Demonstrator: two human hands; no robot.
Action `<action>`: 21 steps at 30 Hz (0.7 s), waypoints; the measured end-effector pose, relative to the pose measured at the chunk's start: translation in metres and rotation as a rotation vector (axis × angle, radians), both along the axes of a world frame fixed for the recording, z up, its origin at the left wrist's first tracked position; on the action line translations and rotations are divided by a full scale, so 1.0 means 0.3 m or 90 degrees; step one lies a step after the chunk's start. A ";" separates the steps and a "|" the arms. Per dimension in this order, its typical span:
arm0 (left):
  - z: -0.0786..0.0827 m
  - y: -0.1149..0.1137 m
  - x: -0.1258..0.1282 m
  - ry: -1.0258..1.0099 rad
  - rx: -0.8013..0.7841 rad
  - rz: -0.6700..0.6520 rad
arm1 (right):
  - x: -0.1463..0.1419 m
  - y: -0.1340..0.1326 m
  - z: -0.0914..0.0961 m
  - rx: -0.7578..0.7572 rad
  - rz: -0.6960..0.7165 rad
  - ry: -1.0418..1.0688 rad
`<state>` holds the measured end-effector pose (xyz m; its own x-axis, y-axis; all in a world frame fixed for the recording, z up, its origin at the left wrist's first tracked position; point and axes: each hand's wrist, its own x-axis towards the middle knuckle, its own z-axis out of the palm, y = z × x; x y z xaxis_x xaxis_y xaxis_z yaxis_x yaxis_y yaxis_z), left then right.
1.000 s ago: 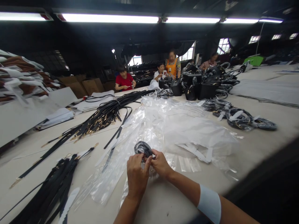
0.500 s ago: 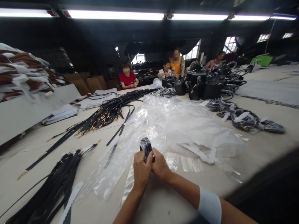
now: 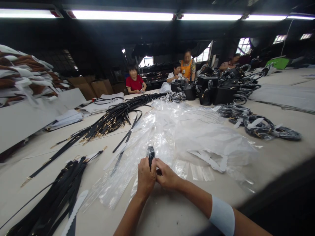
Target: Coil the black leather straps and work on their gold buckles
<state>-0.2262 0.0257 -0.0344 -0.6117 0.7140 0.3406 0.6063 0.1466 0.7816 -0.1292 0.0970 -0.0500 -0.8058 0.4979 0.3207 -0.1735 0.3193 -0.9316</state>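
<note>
Between the two hands, low in the middle of the view, a coiled black strap [image 3: 150, 153] stands on edge above the pale table [image 3: 172, 216], so that only its narrow rim shows. The left hand [image 3: 146, 177] is closed around its lower part, thumb pressed to the coil, and the right hand [image 3: 167, 177] pinches the same coil from the other side, the two hands touching each other. A white cuff [image 3: 221, 216] wraps the right forearm. Just beyond the hands lies a wide heap of clear plastic bags [image 3: 197, 134], with white toothed strips [image 3: 209, 160] on its near right edge. To the left, loose black straps [image 3: 56, 196] lie in a bundle near the table's edge, and a longer bundle with gold clasps [image 3: 110, 119] runs away up the table. Well apart on the right sit finished coils [image 3: 258, 124], and behind them black handbags [image 3: 216, 93]. At the far end a person in a red top [image 3: 135, 83] sits with others.
</note>
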 end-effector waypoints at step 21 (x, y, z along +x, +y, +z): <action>0.030 -0.018 -0.068 -0.101 0.022 -0.087 | 0.027 0.124 0.024 -0.427 -0.136 -0.028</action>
<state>-0.2466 0.0203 -0.0254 -0.5583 0.7835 0.2728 0.4870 0.0433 0.8723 -0.1212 0.1343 -0.0427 -0.6734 0.7257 -0.1413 -0.1287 -0.3033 -0.9442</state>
